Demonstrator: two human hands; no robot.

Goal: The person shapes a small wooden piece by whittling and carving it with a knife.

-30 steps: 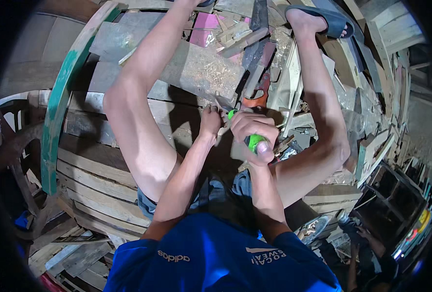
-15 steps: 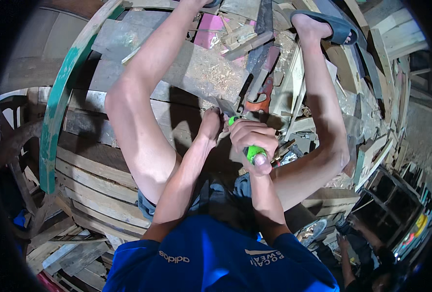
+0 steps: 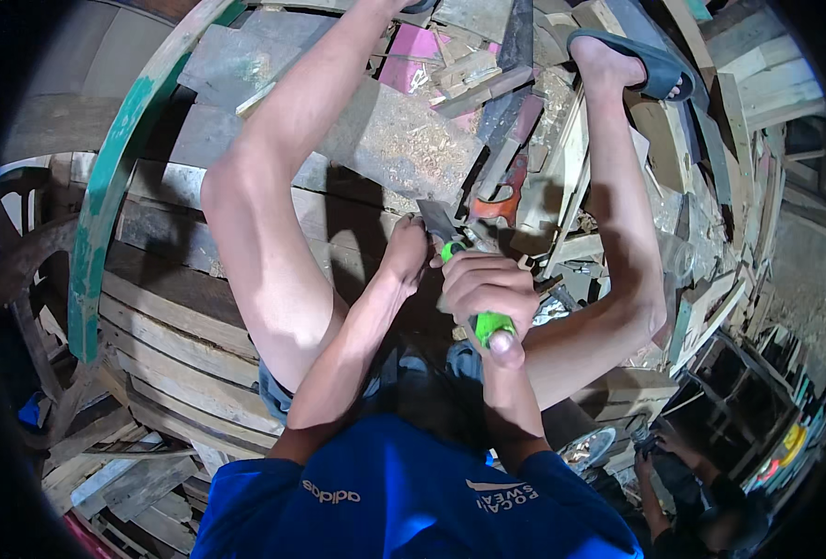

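Green handle of the chisel (image 3: pixel 484 321) sits gripped in my right hand (image 3: pixel 484 291), blade just behind the orange saw (image 3: pixel 504 200). My left hand (image 3: pixel 404 256) curls closed beside the blade, steadying. I judge I'm mid-cut; next needs a controlled push.

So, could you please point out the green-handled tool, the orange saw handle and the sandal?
Green-handled tool (image 3: pixel 493 325): head view, on the handle's green butt end.
Orange saw handle (image 3: pixel 503 207): head view, on the orange grip.
Sandal (image 3: pixel 652 65): head view, on the strap.
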